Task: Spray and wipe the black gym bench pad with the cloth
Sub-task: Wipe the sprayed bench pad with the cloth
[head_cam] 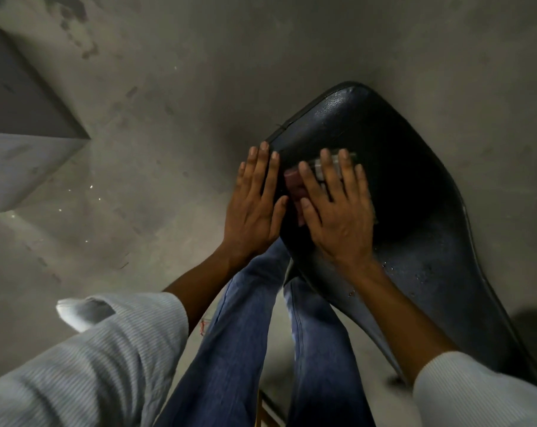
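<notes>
The right hand [338,208] presses the cloth [295,183] flat, fingers straight, near the pad's [415,186] far left edge. The left hand [255,204] rests open on that edge. Droplets show nearer the person: spraying appears done, wiping unfinished.

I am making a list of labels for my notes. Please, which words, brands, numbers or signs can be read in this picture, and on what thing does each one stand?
None can be read: no text shows on the bench pad, the cloth under the right hand, the left hand, the sleeves, the jeans or the floor.
</notes>
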Available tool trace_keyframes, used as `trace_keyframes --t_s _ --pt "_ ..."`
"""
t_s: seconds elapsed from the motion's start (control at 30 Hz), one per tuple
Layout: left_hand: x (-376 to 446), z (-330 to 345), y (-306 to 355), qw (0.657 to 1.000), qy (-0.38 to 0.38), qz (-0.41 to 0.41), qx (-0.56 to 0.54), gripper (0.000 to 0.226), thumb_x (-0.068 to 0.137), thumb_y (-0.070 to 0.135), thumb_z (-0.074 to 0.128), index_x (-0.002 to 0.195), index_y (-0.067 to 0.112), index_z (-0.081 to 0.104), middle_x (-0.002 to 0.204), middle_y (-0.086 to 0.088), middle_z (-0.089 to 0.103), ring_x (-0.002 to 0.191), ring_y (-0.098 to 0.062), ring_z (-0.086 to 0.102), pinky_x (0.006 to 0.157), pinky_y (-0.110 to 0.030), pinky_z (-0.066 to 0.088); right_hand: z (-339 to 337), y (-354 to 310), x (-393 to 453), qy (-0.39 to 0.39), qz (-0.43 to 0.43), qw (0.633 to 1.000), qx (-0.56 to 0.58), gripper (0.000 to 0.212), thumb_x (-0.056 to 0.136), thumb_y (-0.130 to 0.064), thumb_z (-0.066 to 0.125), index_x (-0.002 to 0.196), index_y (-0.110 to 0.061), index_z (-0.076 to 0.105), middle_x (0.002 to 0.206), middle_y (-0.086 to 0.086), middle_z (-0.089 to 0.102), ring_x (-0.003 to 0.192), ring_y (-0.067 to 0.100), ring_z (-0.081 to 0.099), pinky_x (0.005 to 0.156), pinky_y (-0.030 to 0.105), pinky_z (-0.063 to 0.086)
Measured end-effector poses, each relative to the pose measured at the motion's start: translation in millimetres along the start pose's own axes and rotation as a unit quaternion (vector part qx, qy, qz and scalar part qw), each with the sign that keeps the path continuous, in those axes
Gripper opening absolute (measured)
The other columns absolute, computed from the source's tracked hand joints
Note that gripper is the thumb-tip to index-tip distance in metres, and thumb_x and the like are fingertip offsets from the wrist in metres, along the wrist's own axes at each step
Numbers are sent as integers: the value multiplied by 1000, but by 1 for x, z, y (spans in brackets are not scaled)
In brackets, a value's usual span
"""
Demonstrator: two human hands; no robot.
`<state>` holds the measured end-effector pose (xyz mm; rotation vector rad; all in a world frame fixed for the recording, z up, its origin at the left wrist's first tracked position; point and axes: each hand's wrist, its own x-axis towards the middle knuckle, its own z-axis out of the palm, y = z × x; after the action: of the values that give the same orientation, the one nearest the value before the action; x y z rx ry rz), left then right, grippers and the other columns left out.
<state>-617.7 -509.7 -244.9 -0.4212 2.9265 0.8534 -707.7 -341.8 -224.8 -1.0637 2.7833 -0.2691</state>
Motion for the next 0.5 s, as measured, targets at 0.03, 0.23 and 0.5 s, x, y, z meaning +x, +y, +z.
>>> trace_keyframes --t_s 0.03,0.23,0.5 --pt "0 2 -1 1000 3 3 -4 69 111 35 37 166 -4 20 175 -28 13 165 -41 10 134 -57 15 0 5 0 6 5 1000 -3 58 115 -47 37 168 -26 33 176 15 27 164 40 19 134 58 16" --pt "2 -8 3 995 36 -19 -94 63 110 27 37 163 -7 27 173 -28 20 164 -41 17 132 -61 19 -4 -36 24 28 72 996 50 57 115 -41 38 168 -23 33 177 16 25 164 44 19 134 58 15" --pt "-10 -7 37 998 45 -1 -48 63 108 22 49 163 -5 31 173 -25 23 163 -44 14 135 -57 12 -14 -12 0 66 85 981 161 54 114 -27 39 164 -8 38 174 21 30 164 40 24 135 55 18"
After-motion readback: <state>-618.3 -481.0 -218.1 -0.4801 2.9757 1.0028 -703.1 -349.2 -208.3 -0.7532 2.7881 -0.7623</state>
